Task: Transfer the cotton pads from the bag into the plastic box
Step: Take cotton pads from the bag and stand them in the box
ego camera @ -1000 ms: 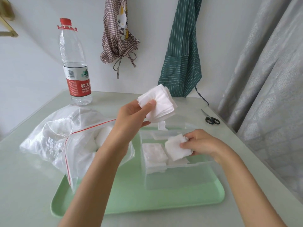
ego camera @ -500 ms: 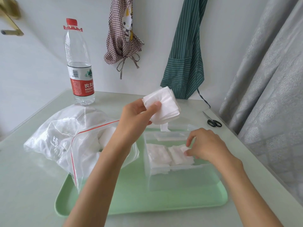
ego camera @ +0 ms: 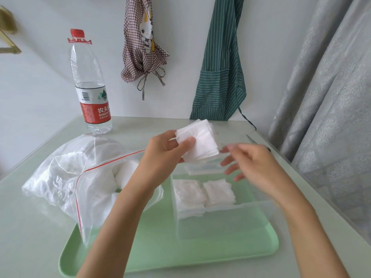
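Hands number two: the left hand pinches a stack of cotton pads between thumb and fingers above the box, and the right hand hovers beside that stack with fingers spread and relaxed, holding nothing. Two piles of pads lie side by side inside one clear plastic box, which stands on one green tray. One clear zip bag with more pads inside rests partly on the tray's left edge.

One water bottle with a red label stands at the back of the pale table. On the white wall hang two aprons, one checked and one green striped; a grey curtain falls on the right.

Half a second ago the right hand was down in the box, pressing the right pile; it has since risen clear of the box and opened toward the held stack.
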`<state>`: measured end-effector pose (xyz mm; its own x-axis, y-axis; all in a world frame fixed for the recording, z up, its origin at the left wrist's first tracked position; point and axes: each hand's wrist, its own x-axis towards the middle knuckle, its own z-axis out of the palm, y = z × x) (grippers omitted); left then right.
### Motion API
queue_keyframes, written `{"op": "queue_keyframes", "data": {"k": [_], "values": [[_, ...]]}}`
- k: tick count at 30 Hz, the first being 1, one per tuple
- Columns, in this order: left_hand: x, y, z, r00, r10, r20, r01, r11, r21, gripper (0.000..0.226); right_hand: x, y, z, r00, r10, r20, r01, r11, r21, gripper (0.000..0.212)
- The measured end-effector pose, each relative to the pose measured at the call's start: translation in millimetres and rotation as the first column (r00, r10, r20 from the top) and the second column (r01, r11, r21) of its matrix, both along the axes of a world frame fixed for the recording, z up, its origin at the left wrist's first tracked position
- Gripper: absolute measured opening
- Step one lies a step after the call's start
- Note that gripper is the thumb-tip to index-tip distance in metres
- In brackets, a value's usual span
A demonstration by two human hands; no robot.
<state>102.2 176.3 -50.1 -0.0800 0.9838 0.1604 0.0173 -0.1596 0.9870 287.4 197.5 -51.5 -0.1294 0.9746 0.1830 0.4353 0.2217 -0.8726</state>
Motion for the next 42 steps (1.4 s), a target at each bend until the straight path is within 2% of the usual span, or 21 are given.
{"op": "queue_keyframes", "data": {"k": [2,4,5,8,9,12,14,16,18,20,21,23,25,28,31,34,36,38,39,41,42], "values": [[2,0,-1,0.999,-0.016,-0.039,0.017,1.0,0.023,0.012,-2,-10,13,0.982,0.103,-0.16,-0.104,0.995,0.003,0.029],[4,-2,-1,0.994,-0.046,-0.103,0.051,0.998,0.045,0.015,-3,-20,20,0.943,0.287,-0.17,-0.293,0.956,-0.012,0.042],[5,-3,-1,0.991,-0.059,-0.122,0.065,0.996,0.052,0.014,-5,-22,20,0.933,0.315,-0.172,-0.324,0.946,-0.023,0.046],[8,-4,-2,0.984,-0.088,-0.155,0.099,0.993,0.064,0.006,-3,-16,15,0.973,0.14,-0.184,-0.158,0.983,-0.089,0.071],[10,-3,-3,0.98,-0.088,-0.177,0.103,0.992,0.074,0.004,-3,-14,14,0.976,0.113,-0.187,-0.135,0.985,-0.107,0.069],[14,-1,-6,0.971,-0.047,-0.234,0.069,0.994,0.09,0.006,-2,-12,11,0.975,0.093,-0.2,-0.116,0.987,-0.109,0.043],[16,0,-9,0.954,0.013,-0.301,0.02,0.994,0.106,0.013,1,-9,7,0.979,0.008,-0.202,-0.023,0.997,-0.068,0.033],[15,1,-14,0.913,0.073,-0.4,-0.021,0.991,0.132,0.019,11,-2,2,0.981,-0.102,-0.164,0.097,0.995,-0.035,0.033],[15,2,-17,0.797,0.083,-0.599,0.006,0.989,0.146,0.013,24,5,0,0.987,-0.156,-0.048,0.154,0.987,-0.046,0.033],[20,7,-20,0.557,-0.042,-0.829,0.143,0.989,0.046,0.019,37,11,1,0.98,-0.126,0.153,0.142,0.985,-0.097,0.03],[24,10,-22,0.429,-0.138,-0.892,0.214,0.976,-0.048,0.027,40,14,2,0.956,-0.093,0.277,0.13,0.985,-0.116,0.028],[33,17,-24,0.242,-0.311,-0.919,0.289,0.927,-0.238,0.043,42,18,5,0.872,-0.043,0.488,0.108,0.988,-0.107,0.025],[40,22,-24,0.116,-0.389,-0.914,0.31,0.888,-0.339,0.056,39,20,8,0.78,0.001,0.626,0.092,0.989,-0.115,0.023],[46,23,-20,-0.049,-0.373,-0.927,0.313,0.875,-0.369,0.06,29,22,6,0.649,0.084,0.756,0.075,0.982,-0.174,0.018],[49,18,-13,-0.173,-0.3,-0.938,0.307,0.889,-0.341,0.053,19,23,-4,0.585,0.109,0.804,0.079,0.979,-0.19,0.014],[47,14,-13,-0.226,-0.299,-0.927,0.302,0.883,-0.359,0.051,13,21,-9,0.433,0.071,0.899,0.072,0.991,-0.112,0.023],[44,16,-14,-0.226,-0.326,-0.918,0.3,0.873,-0.384,0.052,10,19,-9,0.272,0.009,0.962,0.007,1.0,-0.011,0.025],[43,21,-17,-0.221,-0.349,-0.911,0.308,0.861,-0.405,0.054,6,17,-9,0.071,-0.041,0.997,-0.117,0.992,0.05,0.014],[44,23,-18,-0.22,-0.361,-0.906,0.312,0.854,-0.416,0.055,5,18,-9,-0.003,-0.07,0.998,-0.183,0.981,0.068,0.019],[43,27,-18,-0.203,-0.388,-0.899,0.31,0.845,-0.435,0.056,5,19,-6,-0.083,-0.102,0.991,-0.279,0.957,0.076,0.038],[43,28,-18,-0.189,-0.4,-0.897,0.309,0.843,-0.441,0.057,6,21,-3,-0.074,-0.096,0.993,-0.326,0.943,0.067,0.034]]}}
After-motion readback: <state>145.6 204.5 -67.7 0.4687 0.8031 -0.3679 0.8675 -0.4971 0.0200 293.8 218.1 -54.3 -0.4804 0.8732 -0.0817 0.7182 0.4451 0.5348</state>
